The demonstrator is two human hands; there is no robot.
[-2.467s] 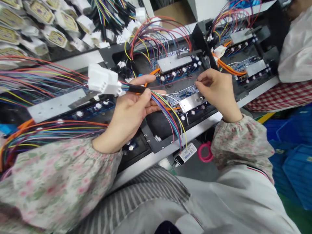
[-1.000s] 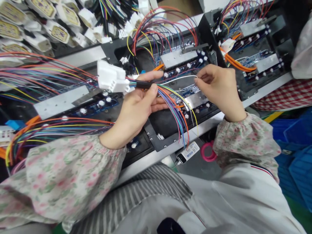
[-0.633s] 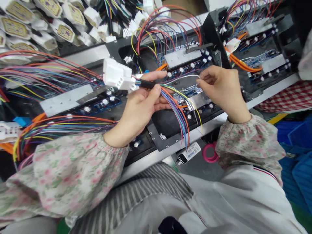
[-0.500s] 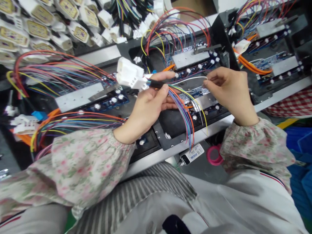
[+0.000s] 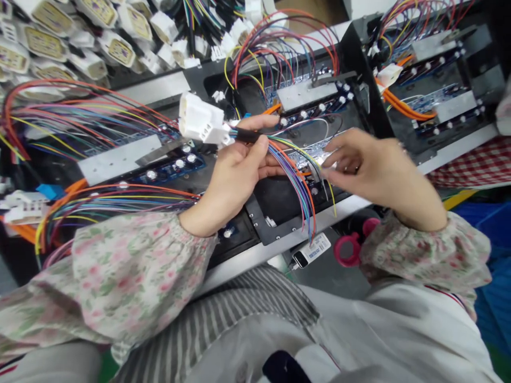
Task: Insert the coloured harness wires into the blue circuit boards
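Note:
My left hand (image 5: 239, 170) is closed around the black sleeve of a wire harness (image 5: 248, 136). Its white connector (image 5: 202, 119) sticks out to the left past my fingers. Loose coloured wires (image 5: 297, 181) fan out from the sleeve to the right and droop downward. My right hand (image 5: 359, 167) has thumb and fingers apart, close to the yellow and grey wire ends; whether the thumb touches them I cannot tell. Below the hands lies a blue circuit board with a metal plate (image 5: 319, 157), partly covered by wires. A white wire (image 5: 319, 119) curves freely above it.
Several wired boards with metal plates (image 5: 120, 159) sit in black trays to the left, behind and right. White connectors (image 5: 120, 48) are heaped at the back left. A metal rail (image 5: 275, 250) runs along the front. Below it are a white labelled device (image 5: 313, 251) and a pink ring (image 5: 346, 251).
My right hand has let go of the white wire and moved down toward the hanging wire ends, its fingers spreading. My left hand keeps its grip on the harness. The view has shifted slightly.

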